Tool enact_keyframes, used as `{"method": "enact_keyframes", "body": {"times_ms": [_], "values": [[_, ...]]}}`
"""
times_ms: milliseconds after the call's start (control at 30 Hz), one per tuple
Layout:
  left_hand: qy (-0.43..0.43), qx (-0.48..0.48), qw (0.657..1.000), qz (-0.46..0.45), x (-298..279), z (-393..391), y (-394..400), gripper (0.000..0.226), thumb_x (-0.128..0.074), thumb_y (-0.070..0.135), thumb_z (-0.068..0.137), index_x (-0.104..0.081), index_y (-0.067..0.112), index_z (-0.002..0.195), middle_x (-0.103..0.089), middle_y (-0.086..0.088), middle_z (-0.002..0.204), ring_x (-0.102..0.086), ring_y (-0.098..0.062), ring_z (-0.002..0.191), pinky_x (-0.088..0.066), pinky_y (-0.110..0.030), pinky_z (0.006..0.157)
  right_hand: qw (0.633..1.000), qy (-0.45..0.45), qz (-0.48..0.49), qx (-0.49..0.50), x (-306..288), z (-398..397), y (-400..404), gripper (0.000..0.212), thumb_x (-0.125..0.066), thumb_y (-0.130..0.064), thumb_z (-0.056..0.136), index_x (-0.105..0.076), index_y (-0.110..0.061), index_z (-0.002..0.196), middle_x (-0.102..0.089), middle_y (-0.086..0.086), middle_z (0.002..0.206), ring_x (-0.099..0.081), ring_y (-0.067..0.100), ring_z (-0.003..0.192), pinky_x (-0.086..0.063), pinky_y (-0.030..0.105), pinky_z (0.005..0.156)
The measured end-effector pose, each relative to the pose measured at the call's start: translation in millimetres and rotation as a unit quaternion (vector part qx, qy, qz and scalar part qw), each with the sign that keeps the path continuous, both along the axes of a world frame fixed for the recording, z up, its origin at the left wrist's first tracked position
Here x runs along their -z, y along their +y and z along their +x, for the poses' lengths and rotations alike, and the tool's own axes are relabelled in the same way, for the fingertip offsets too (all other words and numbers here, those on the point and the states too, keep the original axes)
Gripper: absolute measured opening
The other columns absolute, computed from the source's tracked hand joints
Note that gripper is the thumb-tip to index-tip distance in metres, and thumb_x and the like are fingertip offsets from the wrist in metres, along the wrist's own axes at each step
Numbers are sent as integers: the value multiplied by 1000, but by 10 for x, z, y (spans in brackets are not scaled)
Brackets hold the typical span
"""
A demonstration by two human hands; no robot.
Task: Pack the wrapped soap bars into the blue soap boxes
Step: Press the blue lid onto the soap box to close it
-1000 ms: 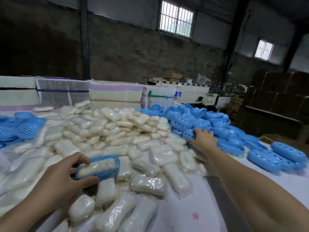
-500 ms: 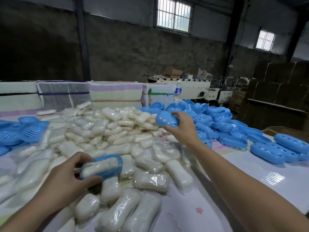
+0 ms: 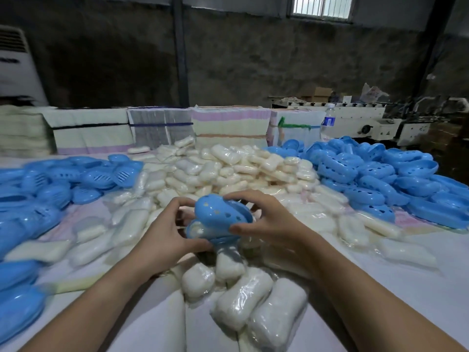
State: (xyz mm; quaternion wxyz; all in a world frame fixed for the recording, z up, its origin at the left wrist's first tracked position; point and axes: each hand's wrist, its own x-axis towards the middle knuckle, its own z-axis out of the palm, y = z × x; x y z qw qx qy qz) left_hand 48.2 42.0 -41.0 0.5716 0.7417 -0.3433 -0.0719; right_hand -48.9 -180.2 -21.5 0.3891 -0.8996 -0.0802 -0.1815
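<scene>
From the head view, both hands are meeting over the middle of the table [image 3: 431,288], each curled round part of one blue soap box. The left hand [image 3: 162,240] is gripping the box base [image 3: 203,231] from the left, thumb along its near rim and fingers arching over the top. A wrapped soap bar [image 3: 196,227] is showing pale inside that base. The right hand [image 3: 276,224] is holding the perforated blue lid [image 3: 220,212] from the right, thumb pressing on the near edge and fingers hooking over the far edge. The lid is sitting tilted on the base, its left end raised, so the box is not fully shut.

Just below the hands, a pile of wrapped soap bars [image 3: 238,174] is spreading from the near edge to the far middle of the table, the nearest ones lying touching one another under the wrists. On the right, a heap of blue lids [image 3: 375,179] with round holes is stretching toward the far right. On the left, a heap of blue slotted bases [image 3: 50,189] is lying, blurred at the near left edge. Behind the soap, bundled paper stacks [image 3: 162,130] are standing in a row along the far side, with a white machine [image 3: 368,120] farther right.
</scene>
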Motion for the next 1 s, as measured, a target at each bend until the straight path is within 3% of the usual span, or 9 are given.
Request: {"method": "enact_keyframes", "body": {"times_ms": [167,367,467,600,733,800,867,1000], "values": [[34,-9,999,-23,-37,-89,-27,77,-93,30,35,-56,52,99,-65,7,108,-71,-9,86,-58,-25,65,1000,14,-6,-25,32,-36,-3,52,-76,-29,79,-59,-38,128,-55,-19,125,-52,-7,107,-42,6,83],[111,-19,991,-75,-23,-128,-51,77,-88,-14,57,-59,30,113,-66,-2,115,-74,-13,85,-57,-21,63,999,10,21,-29,48,-14,-36,57,-78,-26,77,-58,-36,130,-59,-17,127,-59,4,111,-50,16,83],[161,1,982,-97,-37,-154,-63,78,-80,-23,59,-59,23,118,-70,-9,115,-76,-22,91,-61,-30,65,998,14,43,-36,58,-4,-33,56,-78,-24,79,-58,-35,130,-62,-11,123,-62,10,107,-54,23,84],[199,17,970,-135,-71,-195,-79,70,-80,-13,62,-60,15,124,-71,-11,118,-74,-25,94,-62,-36,71,994,13,100,-52,44,-21,1,53,-78,-19,80,-61,-36,127,-65,3,116,-66,15,97,-58,32,80],[259,75,944,-190,-98,-263,-97,53,-72,0,75,-61,7,127,-70,-15,119,-73,-22,94,-60,-27,69,985,15,162,-58,32,-33,91,53,-76,-22,75,-61,-36,124,-68,12,110,-69,29,91,-60,40,77],[292,102,928,-207,-111,-288,-102,53,-69,4,78,-59,6,130,-71,-16,119,-73,-24,99,-60,-27,72,982,13,181,-45,18,-31,119,51,-77,-23,73,-63,-37,120,-69,11,106,-69,28,85,-60,36,73],[302,112,925,-201,-130,-291,-90,48,-65,7,85,-57,9,133,-70,-14,123,-71,-28,105,-61,-30,76,979,9,200,-32,-1,-28,141,47,-78,-24,71,-66,-40,113,-69,3,98,-66,17,76,-57,29,69],[339,116,913,-193,-161,-276,-66,43,-61,17,93,-56,12,135,-65,-18,130,-66,-44,102,-62,-41,84,964,16,263,-34,-8,-38,202,43,-80,-25,69,-70,-43,107,-68,-8,84,-62,5,69,-52,19,64]]}}
